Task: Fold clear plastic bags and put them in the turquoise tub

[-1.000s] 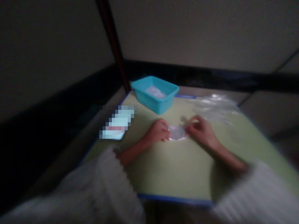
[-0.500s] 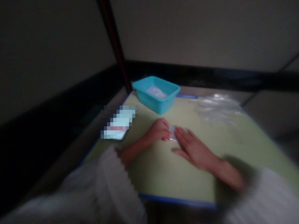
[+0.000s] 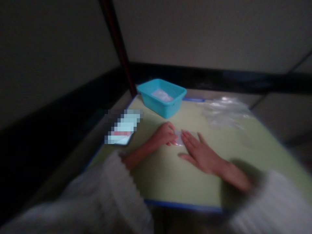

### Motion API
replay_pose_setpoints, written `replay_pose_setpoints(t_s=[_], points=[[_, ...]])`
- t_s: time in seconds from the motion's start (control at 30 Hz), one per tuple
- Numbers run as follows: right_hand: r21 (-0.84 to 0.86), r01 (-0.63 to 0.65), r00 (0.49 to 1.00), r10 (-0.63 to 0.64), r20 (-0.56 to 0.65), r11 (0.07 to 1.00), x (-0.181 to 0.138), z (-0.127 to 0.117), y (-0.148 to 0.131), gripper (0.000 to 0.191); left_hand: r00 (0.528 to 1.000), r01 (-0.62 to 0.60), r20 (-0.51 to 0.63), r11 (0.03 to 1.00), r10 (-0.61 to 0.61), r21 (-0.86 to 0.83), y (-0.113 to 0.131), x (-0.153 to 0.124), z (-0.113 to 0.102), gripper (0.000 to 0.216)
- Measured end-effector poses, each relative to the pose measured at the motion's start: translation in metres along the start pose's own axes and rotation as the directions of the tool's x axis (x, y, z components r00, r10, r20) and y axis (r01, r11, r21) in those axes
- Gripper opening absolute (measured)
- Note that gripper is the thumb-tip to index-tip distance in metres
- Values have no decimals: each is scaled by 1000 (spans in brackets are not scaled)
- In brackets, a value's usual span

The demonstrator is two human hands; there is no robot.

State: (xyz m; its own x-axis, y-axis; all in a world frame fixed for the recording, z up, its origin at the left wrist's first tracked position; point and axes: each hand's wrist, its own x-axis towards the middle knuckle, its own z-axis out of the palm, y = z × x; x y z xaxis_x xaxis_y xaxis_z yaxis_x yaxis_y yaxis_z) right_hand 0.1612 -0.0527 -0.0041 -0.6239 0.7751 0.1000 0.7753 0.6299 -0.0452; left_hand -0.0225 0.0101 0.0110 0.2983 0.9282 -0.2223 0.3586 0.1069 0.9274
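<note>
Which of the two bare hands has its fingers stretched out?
The right hand, extended over the small clear plastic piece; the left hand is curled.

Left fingers (image 3: 173, 140) curled; right fingers (image 3: 190, 139) extended flat

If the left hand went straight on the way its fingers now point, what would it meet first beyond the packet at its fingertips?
Most likely the right hand, laid flat across the packet; blur leaves exact depth unclear.
</note>
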Motion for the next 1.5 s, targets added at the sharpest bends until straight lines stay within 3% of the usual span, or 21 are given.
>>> replay_pose_setpoints(t_s=[0.1,0.17,0.2,0.23,0.3,0.37,0.43,0.57,0.73,0.93,1.13,1.33,1.5], points=[[11,1,1000,-1,-18,1000,0,0,0,74,996,-60,-59,996,63,63,-3,-4,-3,22],[24,12,999,-11,-42,1000,0,-1,1,72,963,-188,-147,952,227,242,-5,-10,-3,17],[27,19,998,-17,-57,999,0,-1,2,72,924,-270,-160,888,347,371,-7,-14,-3,15],[28,26,997,-23,-75,999,0,-2,3,72,877,-351,-129,799,464,489,-8,-19,-3,14],[28,34,993,-31,-110,999,-1,-2,6,73,783,-510,40,603,621,613,-11,-28,0,24],[35,35,992,-30,-125,999,-1,-2,8,74,707,-607,187,450,682,655,-15,-35,4,39],[41,29,993,-24,-114,999,-1,-1,9,75,679,-634,277,354,680,688,-19,-39,7,51],[31,12,997,-9,-83,999,-1,0,9,77,711,-605,359,265,605,751,-29,-39,9,60],[12,4,998,-3,-55,1000,-1,0,8,80,738,-579,386,225,553,784,-32,-38,7,63],[23,27,998,-25,-54,999,-3,2,13,79,738,-578,416,178,531,797,-31,-37,6,64],[6,52,997,-51,-57,999,-3,2,16,79,772,-566,439,181,460,805,-23,-38,2,63],[-7,69,994,-69,-86,998,-3,5,18,76,754,-588,450,188,478,786,-24,-37,-1,62],[-41,110,989,-113,-91,993,-4,-8,30,58,758,-587,435,216,486,780,-25,-36,-1,64]])
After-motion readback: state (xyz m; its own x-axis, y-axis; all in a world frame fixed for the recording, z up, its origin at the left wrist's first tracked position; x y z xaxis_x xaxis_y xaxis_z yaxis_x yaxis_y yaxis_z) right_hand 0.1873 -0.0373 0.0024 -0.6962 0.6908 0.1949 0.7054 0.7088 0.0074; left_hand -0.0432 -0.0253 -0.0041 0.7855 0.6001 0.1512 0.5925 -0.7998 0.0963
